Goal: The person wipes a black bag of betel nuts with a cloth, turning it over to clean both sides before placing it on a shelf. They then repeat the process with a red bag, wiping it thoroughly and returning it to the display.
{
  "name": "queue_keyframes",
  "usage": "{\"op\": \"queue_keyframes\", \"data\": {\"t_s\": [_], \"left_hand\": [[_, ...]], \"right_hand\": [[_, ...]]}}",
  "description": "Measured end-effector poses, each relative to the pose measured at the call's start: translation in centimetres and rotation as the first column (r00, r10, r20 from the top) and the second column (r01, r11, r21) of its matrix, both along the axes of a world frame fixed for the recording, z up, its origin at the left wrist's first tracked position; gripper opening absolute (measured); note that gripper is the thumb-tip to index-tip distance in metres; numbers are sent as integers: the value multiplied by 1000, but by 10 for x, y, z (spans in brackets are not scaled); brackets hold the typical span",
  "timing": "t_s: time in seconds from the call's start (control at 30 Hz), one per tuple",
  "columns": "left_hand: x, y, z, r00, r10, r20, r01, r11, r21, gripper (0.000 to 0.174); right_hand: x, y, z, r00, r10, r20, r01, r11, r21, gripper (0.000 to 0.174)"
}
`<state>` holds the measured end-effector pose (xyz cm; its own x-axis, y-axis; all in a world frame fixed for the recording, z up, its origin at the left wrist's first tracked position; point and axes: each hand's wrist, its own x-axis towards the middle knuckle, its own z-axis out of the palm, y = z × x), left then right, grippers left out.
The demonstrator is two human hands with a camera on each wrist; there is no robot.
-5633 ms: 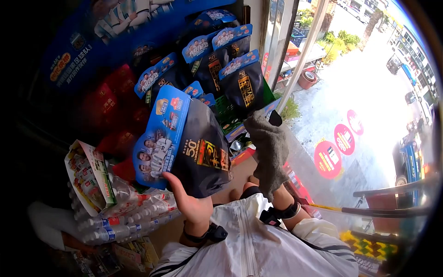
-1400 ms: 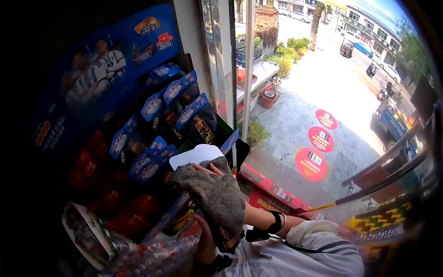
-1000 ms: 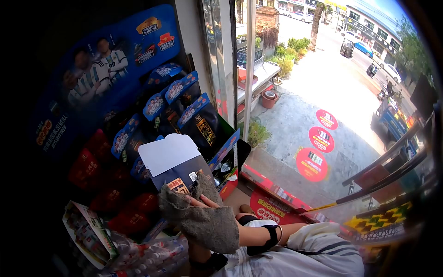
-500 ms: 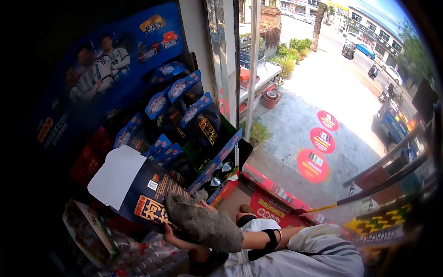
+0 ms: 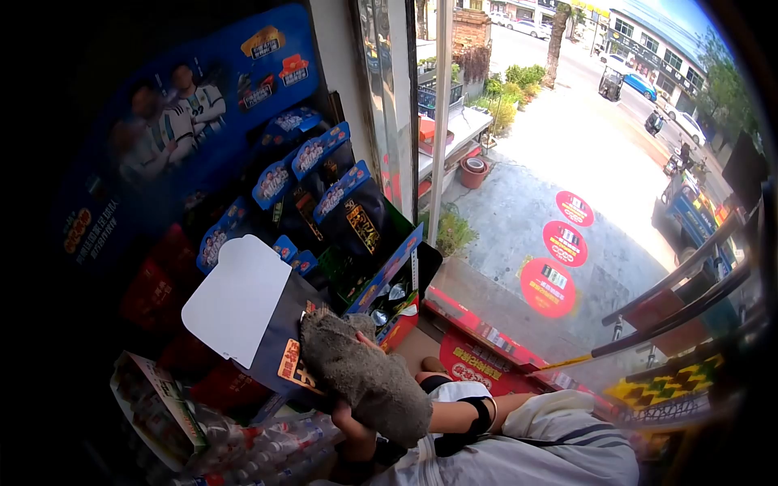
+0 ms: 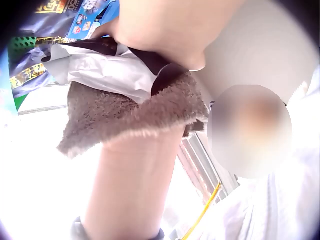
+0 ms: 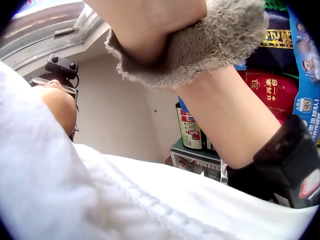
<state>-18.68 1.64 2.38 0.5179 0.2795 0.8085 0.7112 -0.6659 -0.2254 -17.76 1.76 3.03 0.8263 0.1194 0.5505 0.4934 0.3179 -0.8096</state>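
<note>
A dark snack bag (image 5: 279, 320) with orange lettering and a white, rounded header card (image 5: 239, 293) is held tilted in front of the person. My left hand (image 5: 353, 429) grips its lower end, thumb showing beside the cloth. A shaggy grey-brown cloth (image 5: 356, 373) lies over the bag's near part and covers most of my right hand (image 5: 369, 343), which holds it against the bag; a few fingers show at its edge. In the left wrist view the cloth (image 6: 130, 117) hangs round the right wrist, and in the right wrist view the cloth (image 7: 220, 42) bunches below the right hand (image 7: 155, 20).
Blue-topped snack bags (image 5: 350, 206) stand in a display rack to the left, under a blue poster (image 5: 182, 113). Red bags (image 5: 154, 283) and packed plastic bottles (image 5: 251, 445) sit lower left. An open box (image 5: 393, 304) is just beyond the hands. A glass door (image 5: 502, 324) is at right.
Earlier the bag's blue front faced up; now its white back does. Over the last second the bag swung left and down, then slightly back up right, while the cloth stayed on its near part.
</note>
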Motion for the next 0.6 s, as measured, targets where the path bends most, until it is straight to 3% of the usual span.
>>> {"op": "queue_keyframes", "data": {"t_s": [0.1,0.13,0.17,0.2,0.23,0.27,0.3,0.33,0.37,0.4,0.43,0.5,0.53,0.57,0.6], "left_hand": [[9,-3,11,987,120,-108,-111,990,88,79],[14,-3,15,982,81,171,-86,996,23,79],[20,-2,20,897,54,438,-44,998,-33,78],[23,-2,23,740,41,671,11,997,-74,77],[21,2,28,734,100,672,-57,995,-86,78],[16,10,25,723,13,690,27,999,-47,80],[8,18,19,706,-75,705,110,994,-5,82],[-6,20,8,703,-75,707,108,994,-2,82],[-24,21,-6,748,-82,658,195,976,-100,87],[-34,24,-13,789,-97,607,271,941,-201,91],[-36,29,-9,631,-331,702,484,875,-23,96],[-46,24,-13,640,-313,702,498,865,-68,98],[-49,18,-7,726,-247,642,389,917,-87,94],[-50,15,-3,725,-248,642,389,917,-85,94],[-50,14,1,741,-278,612,412,907,-87,91]], "right_hand": [[-5,-2,15,1000,21,-2,-21,999,45,59],[-7,-3,17,999,14,52,-15,1000,14,55],[-9,-7,-16,999,14,51,-15,1000,15,55],[-9,-15,-74,870,369,-327,-337,929,152,58],[-9,-18,-106,493,652,-576,-537,749,388,62],[-14,-9,-101,493,654,-574,-539,747,388,62],[-24,10,-87,846,387,-367,-393,917,62,63],[-34,29,-70,996,90,-9,-90,979,-183,63],[-40,37,-55,903,-161,398,287,916,-282,63],[-39,35,-38,904,-160,398,286,917,-280,63],[-34,31,-15,919,-123,376,216,952,-216,69],[-20,19,25,938,-45,343,76,994,-80,82],[-15,13,31,943,-4,333,7,1000,-8,88],[-12,8,29,943,-4,333,7,1000,-7,88],[-8,3,25,957,97,272,-79,994,-77,84]]}}
